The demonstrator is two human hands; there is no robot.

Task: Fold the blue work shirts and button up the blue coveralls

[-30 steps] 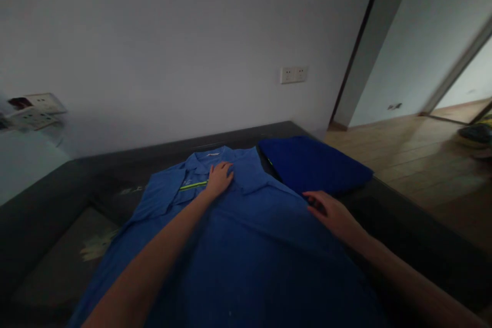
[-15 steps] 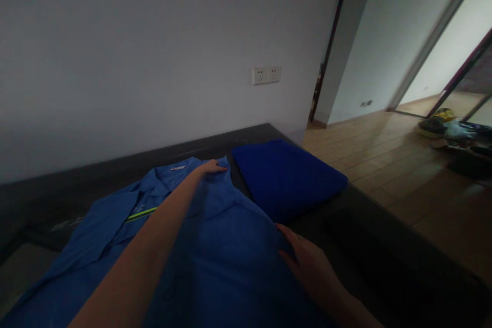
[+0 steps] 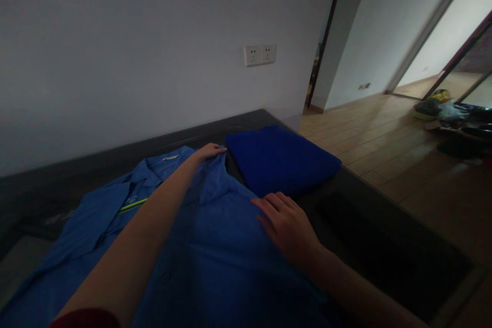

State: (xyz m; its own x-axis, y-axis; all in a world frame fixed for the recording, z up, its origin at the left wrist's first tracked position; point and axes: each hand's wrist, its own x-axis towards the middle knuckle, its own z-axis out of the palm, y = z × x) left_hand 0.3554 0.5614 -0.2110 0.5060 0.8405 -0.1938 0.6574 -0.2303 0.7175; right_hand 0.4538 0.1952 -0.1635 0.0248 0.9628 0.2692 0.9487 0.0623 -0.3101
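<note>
A blue work shirt (image 3: 207,246) with a yellow-green stripe lies spread flat on a dark table (image 3: 365,225), collar toward the wall. My left hand (image 3: 209,152) reaches across it and rests on the far right corner of the collar, fingers closed on the cloth edge. My right hand (image 3: 286,225) lies flat on the shirt's right side with fingers stretched out. A folded dark blue garment (image 3: 280,161) sits just beyond both hands at the table's far right.
A pale wall with a double socket (image 3: 260,54) runs behind the table. To the right, the table edge drops to a wooden floor (image 3: 403,148) leading to a doorway, with bags and clutter (image 3: 449,118) on the floor.
My right hand has slid up and inward over the shirt, fingers now spread flat. My left hand stays at the collar's right edge. The view has swung a little to the right.
</note>
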